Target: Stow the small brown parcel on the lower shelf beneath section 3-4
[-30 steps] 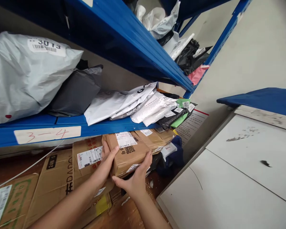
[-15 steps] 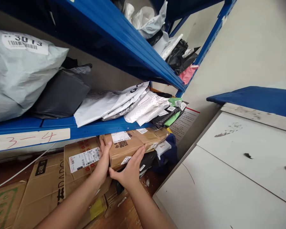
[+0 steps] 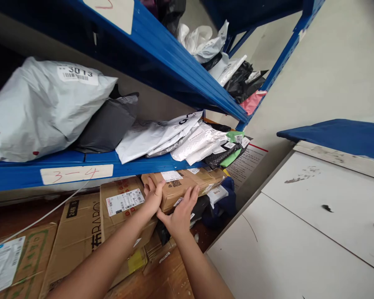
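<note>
A long brown cardboard box [image 3: 191, 180] with white labels and a printed square code lies just below the edge of the blue shelf. My left hand [image 3: 153, 194] is closed around its near left end, thumb on top. Along its front side my right hand [image 3: 181, 212] presses with the fingers together, the thumb at the lower corner. The box rests partly above a larger labelled carton [image 3: 121, 220] on the left. Black packages [image 3: 201, 207] lie below its right part. Its back edge is hidden under the shelf.
On the blue shelf [image 3: 137, 167], tagged 3-4, lie a big grey bag [image 3: 50, 108], a dark bag [image 3: 107, 122] and several white mailers [image 3: 158, 137]. A white cabinet [image 3: 299, 216] bounds the right side. More cartons [image 3: 71, 232] stand at lower left.
The view has turned a little left, so the shelf and bags appear shifted right. Both hands keep their hold on the cardboard box, which sits slightly farther in under the shelf.
</note>
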Demonstrator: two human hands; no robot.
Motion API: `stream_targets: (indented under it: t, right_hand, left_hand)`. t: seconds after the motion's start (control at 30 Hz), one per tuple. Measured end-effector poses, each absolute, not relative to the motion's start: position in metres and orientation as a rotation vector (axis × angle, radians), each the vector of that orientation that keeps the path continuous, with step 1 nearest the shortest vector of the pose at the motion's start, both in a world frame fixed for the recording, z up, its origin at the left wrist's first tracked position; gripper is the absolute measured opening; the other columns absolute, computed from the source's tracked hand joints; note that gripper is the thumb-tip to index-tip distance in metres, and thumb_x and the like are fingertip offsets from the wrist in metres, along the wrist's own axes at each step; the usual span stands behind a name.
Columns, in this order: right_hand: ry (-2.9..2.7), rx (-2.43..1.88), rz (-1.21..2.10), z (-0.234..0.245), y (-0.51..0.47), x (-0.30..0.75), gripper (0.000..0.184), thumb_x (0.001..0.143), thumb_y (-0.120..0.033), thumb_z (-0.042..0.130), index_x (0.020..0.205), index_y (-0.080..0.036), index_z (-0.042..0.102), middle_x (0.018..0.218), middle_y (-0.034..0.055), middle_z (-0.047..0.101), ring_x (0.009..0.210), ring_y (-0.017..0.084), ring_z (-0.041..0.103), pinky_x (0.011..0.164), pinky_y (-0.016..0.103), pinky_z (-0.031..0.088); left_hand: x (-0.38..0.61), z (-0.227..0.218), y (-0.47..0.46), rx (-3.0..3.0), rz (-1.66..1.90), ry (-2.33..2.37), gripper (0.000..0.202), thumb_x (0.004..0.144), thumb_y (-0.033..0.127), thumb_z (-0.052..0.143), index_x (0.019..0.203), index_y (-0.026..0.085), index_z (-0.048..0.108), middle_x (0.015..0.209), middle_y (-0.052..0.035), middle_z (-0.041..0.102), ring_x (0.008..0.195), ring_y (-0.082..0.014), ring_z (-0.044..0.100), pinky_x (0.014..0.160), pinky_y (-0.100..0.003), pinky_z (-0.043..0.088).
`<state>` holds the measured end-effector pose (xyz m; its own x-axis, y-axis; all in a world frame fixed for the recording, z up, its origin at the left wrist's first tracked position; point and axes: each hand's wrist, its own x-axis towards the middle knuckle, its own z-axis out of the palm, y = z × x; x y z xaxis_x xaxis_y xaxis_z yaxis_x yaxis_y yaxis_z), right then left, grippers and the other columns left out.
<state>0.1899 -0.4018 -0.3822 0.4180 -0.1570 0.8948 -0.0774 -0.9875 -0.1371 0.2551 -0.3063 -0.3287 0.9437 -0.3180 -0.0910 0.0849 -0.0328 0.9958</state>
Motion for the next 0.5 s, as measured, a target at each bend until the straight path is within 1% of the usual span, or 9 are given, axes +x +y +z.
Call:
stream_targets:
  t: [0.1, 0.13, 0.2, 0.27, 0.3, 0.4, 0.43, 0.47, 0.5]
  right_hand:
    - [0.14, -2.583, -1.713, -0.379, -0.4, 0.196, 0.097, 0.079, -0.065, 0.058, 0.148, -0.009, 0.02, 0.154, 0.0334, 0.009, 0.147, 0.049, -0.001, 0.103, 0.08, 0.028]
    - [0.136, -2.573, -1.742, -0.378, -0.401, 0.199, 0.093, 0.079, -0.065, 0.058, 0.145, -0.009, 0.026, 0.152, 0.0335, 0.013, 0.146, 0.05, 0.001, 0.102, 0.081, 0.028]
    - [0.119, -2.569, -1.816, -0.376, -0.404, 0.204, 0.087, 0.079, -0.066, 0.057, 0.138, -0.006, 0.034, 0.148, 0.0348, 0.02, 0.144, 0.052, 0.007, 0.101, 0.081, 0.03]
    - [0.097, -2.599, -1.874, -0.374, -0.408, 0.206, 0.087, 0.078, -0.069, 0.056, 0.134, -0.004, 0.039, 0.144, 0.0365, 0.026, 0.141, 0.054, 0.013, 0.098, 0.081, 0.033]
    - [0.086, -2.619, -1.891, -0.373, -0.409, 0.206, 0.088, 0.079, -0.07, 0.054, 0.133, -0.002, 0.041, 0.142, 0.0374, 0.028, 0.14, 0.055, 0.016, 0.097, 0.081, 0.034]
    - [0.022, -2.662, -1.945, -0.375, -0.415, 0.203, 0.096, 0.079, -0.074, 0.053, 0.138, 0.001, 0.041, 0.14, 0.0394, 0.034, 0.136, 0.056, 0.027, 0.095, 0.082, 0.035]
    - [0.002, -2.661, -1.966, -0.379, -0.418, 0.202, 0.102, 0.078, -0.075, 0.054, 0.143, 0.002, 0.037, 0.141, 0.0406, 0.033, 0.137, 0.058, 0.026, 0.096, 0.083, 0.033]
    - [-0.067, -2.638, -2.0, -0.386, -0.421, 0.202, 0.107, 0.078, -0.075, 0.055, 0.146, 0.004, 0.032, 0.142, 0.0416, 0.033, 0.137, 0.059, 0.025, 0.096, 0.084, 0.031]
    - [-0.11, -2.592, -1.984, -0.395, -0.423, 0.201, 0.111, 0.078, -0.074, 0.055, 0.148, 0.007, 0.026, 0.143, 0.0428, 0.032, 0.139, 0.06, 0.023, 0.1, 0.085, 0.027]
  left_hand:
    - [0.252, -0.318, -0.304, 1.684, -0.333, -0.237, 0.092, 0.089, 0.061, 0.033, 0.154, 0.002, 0.004, 0.162, -0.0292, 0.002, 0.151, -0.0402, 0.001, 0.122, -0.05, 0.003]
    - [0.254, -0.316, -0.305, 1.713, -0.333, -0.254, 0.091, 0.09, 0.059, 0.031, 0.154, 0.0, 0.003, 0.162, -0.0289, 0.001, 0.152, -0.0389, -0.001, 0.123, -0.049, 0.003]
    - [0.259, -0.313, -0.309, 1.756, -0.339, -0.277, 0.087, 0.092, 0.054, 0.026, 0.153, -0.003, 0.001, 0.162, -0.0291, 0.0, 0.152, -0.0366, -0.005, 0.123, -0.049, 0.003]
    - [0.263, -0.311, -0.31, 1.778, -0.354, -0.299, 0.085, 0.093, 0.052, 0.026, 0.153, -0.003, 0.001, 0.162, -0.0309, 0.001, 0.152, -0.0361, -0.004, 0.123, -0.051, 0.005]
    - [0.263, -0.31, -0.309, 1.78, -0.362, -0.313, 0.087, 0.092, 0.053, 0.026, 0.153, -0.004, 0.001, 0.161, -0.032, 0.001, 0.152, -0.0365, -0.004, 0.123, -0.052, 0.006]
    - [0.253, -0.314, -0.288, 1.757, -0.373, -0.381, 0.097, 0.087, 0.064, 0.026, 0.153, -0.003, 0.005, 0.16, -0.0319, 0.002, 0.151, -0.0377, 0.0, 0.123, -0.052, 0.009]
    - [0.245, -0.319, -0.275, 1.741, -0.369, -0.412, 0.097, 0.085, 0.068, 0.025, 0.155, 0.002, 0.008, 0.161, -0.0287, 0.006, 0.151, -0.037, 0.004, 0.123, -0.052, 0.012]
    - [0.236, -0.326, -0.259, 1.732, -0.368, -0.446, 0.098, 0.083, 0.07, 0.026, 0.156, 0.007, 0.008, 0.162, -0.026, 0.012, 0.151, -0.0354, 0.012, 0.122, -0.051, 0.018]
    - [0.225, -0.336, -0.239, 1.742, -0.336, -0.45, 0.096, 0.082, 0.067, 0.028, 0.156, 0.009, 0.006, 0.163, -0.0229, 0.009, 0.151, -0.0329, 0.012, 0.123, -0.048, 0.019]
